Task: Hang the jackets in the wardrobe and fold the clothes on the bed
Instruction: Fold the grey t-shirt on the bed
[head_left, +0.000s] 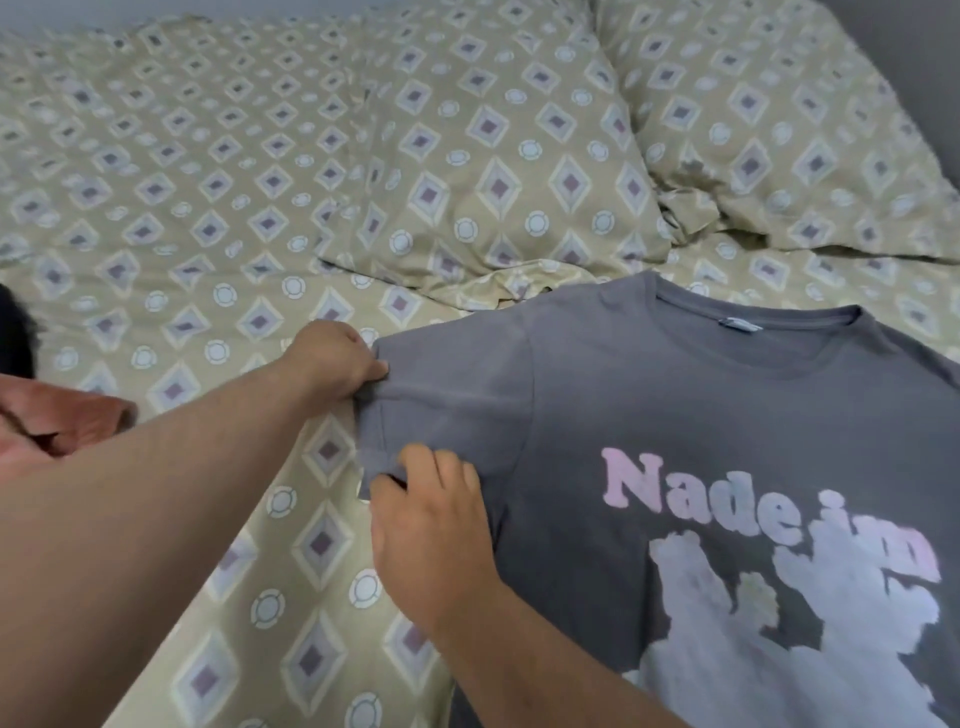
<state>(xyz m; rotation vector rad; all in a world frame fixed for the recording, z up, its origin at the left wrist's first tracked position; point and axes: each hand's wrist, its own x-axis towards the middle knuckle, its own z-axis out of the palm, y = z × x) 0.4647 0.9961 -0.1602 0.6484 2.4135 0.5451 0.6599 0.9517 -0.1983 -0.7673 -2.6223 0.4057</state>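
Note:
A grey T-shirt (649, 405) with pink lettering and a pale print lies front up on the bed (260, 571), collar toward the pillows. My left hand (337, 358) pinches the upper edge of its left sleeve. My right hand (431, 530) pinches the lower hem of that same sleeve, with the palm resting on the shirt's side. The sleeve is stretched out flat between the two hands.
Two pillows (519, 171) in the same beige diamond-pattern fabric lie behind the shirt. A reddish-orange garment (78, 421) lies at the left edge, with something dark (15, 332) above it. The patterned sheet spreads out left of the shirt.

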